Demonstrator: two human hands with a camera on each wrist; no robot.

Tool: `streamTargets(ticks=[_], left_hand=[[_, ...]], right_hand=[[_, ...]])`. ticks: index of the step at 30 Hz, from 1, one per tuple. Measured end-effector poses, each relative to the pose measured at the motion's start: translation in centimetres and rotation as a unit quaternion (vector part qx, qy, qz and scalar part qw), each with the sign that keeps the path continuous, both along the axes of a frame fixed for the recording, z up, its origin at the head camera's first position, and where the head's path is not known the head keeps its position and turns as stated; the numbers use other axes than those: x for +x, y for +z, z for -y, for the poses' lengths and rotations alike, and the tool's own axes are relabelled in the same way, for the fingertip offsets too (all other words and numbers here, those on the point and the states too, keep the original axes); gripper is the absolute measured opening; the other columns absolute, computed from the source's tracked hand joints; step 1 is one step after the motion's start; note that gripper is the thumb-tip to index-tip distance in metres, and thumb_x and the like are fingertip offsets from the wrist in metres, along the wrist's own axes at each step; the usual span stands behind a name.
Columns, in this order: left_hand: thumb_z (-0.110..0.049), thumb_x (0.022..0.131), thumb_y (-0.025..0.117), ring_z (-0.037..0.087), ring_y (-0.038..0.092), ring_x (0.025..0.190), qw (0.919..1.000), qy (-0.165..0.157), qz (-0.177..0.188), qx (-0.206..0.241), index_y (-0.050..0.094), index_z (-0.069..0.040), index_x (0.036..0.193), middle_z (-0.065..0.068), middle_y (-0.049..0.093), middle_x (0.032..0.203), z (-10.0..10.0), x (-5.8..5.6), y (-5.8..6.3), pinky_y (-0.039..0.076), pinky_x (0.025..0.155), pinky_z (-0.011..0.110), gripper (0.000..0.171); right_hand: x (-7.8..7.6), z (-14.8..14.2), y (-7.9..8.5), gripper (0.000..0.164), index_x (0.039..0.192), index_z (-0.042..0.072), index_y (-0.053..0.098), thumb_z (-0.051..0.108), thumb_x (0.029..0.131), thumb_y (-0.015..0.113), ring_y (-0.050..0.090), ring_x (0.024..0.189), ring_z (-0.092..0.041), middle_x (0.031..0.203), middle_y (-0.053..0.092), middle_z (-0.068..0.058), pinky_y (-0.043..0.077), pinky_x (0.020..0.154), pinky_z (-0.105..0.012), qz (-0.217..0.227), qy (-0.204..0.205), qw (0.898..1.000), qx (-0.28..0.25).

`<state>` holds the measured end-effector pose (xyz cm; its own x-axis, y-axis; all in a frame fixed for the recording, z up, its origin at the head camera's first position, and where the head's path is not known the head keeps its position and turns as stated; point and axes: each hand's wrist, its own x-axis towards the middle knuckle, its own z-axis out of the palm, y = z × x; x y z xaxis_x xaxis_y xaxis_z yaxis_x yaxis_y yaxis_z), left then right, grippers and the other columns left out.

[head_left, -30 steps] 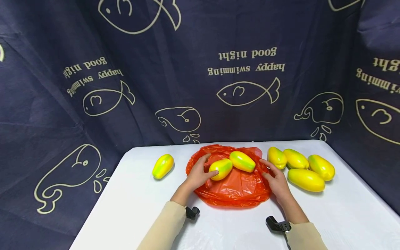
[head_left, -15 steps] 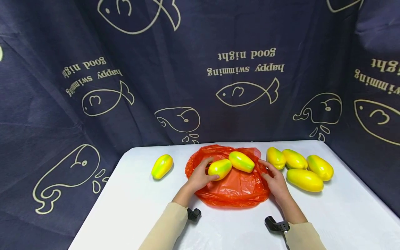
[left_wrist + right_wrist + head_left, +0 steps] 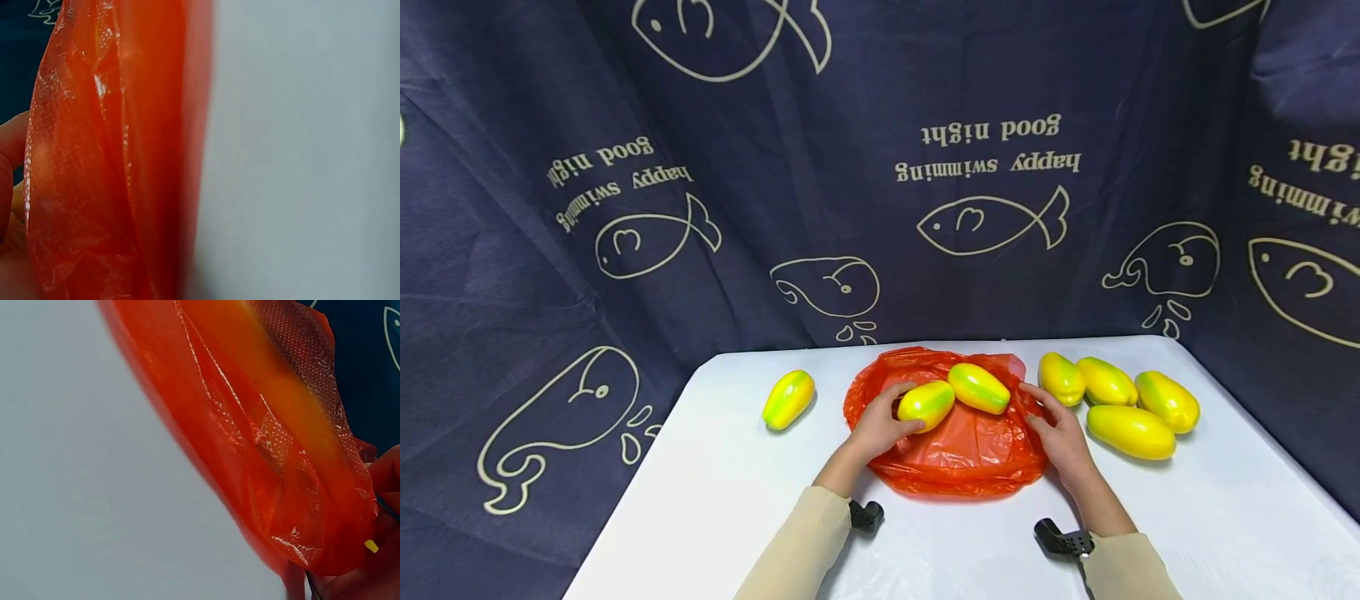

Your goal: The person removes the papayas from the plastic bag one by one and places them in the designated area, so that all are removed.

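A red plastic bag (image 3: 966, 446) lies spread with its mouth up, two yellow-green papayas inside it. My left hand (image 3: 880, 425) reaches over the bag's left rim and grips the left papaya (image 3: 927, 406), thumb at the near side and fingers at the far side. The other papaya (image 3: 979, 387) lies against its right end. At the bag's right rim, my right hand (image 3: 1063, 433) rests with relaxed fingers touching the film. In the left wrist view, red film (image 3: 87, 162) covers much of the left hand (image 3: 12, 206). The right wrist view has the film (image 3: 269, 456) beside the right hand (image 3: 350, 584).
One papaya (image 3: 789, 400) lies left of the bag on the white table (image 3: 700, 500). Several more, including a yellower one (image 3: 1131, 432) nearest the front, are grouped at the right, close to the right hand. A dark printed curtain (image 3: 850, 208) stands behind the table.
The left thumb and fingers have closed a little around the left papaya. The right hand and the bag stay nearly as they were.
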<state>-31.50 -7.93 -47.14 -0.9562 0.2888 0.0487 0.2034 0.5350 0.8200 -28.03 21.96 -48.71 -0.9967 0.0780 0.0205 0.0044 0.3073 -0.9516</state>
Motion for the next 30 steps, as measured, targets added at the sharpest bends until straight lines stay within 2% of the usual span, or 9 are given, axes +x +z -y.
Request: streamTargets(ticks=[8,14,22,30], left_hand=[[-0.026,0.087,0.078,0.027,0.055,0.121,0.9993,0.021,0.012,0.03,0.047,-0.017,0.147,0.007,0.055,0.14,0.6,0.3,0.6,0.051,0.106,0.047,0.068],[-0.024,0.088,0.077,0.028,0.054,0.126,0.9965,0.057,-0.017,0.059,0.048,-0.017,0.146,0.008,0.055,0.142,1.9,0.1,1.1,0.048,0.111,0.047,0.065],[-0.018,0.087,0.077,0.031,0.051,0.135,0.9847,0.13,-0.036,0.111,0.046,-0.017,0.148,0.009,0.052,0.148,4.2,-0.2,1.2,0.043,0.114,0.047,0.068],[-0.011,0.086,0.076,0.034,0.052,0.131,0.9698,0.172,-0.08,0.153,0.047,-0.009,0.147,0.012,0.052,0.146,6.4,-0.3,1.0,0.048,0.109,0.05,0.068]], right_hand=[[0.0,0.1,-0.3,0.053,0.154,0.024,0.039,0.008,0.103,0.045,0.034,0.146,-0.034,0.164,0.028,-0.011,0.04,0.112,-0.048,0.005,0.001,1.0,-0.004],[0.0,0.1,-0.3,0.053,0.154,0.024,0.039,0.009,0.103,0.045,0.033,0.146,-0.035,0.165,0.027,-0.011,0.043,0.109,-0.047,0.001,-0.001,1.0,-0.002],[0.0,0.4,-0.3,0.053,0.153,0.024,0.04,0.009,0.103,0.045,0.036,0.144,-0.035,0.162,0.031,-0.012,0.043,0.111,-0.048,0.008,-0.002,1.0,-0.008],[0.1,0.3,-0.1,0.053,0.154,0.023,0.04,0.009,0.103,0.045,0.035,0.145,-0.036,0.163,0.03,-0.013,0.041,0.111,-0.05,0.008,-0.004,1.0,0.0]])
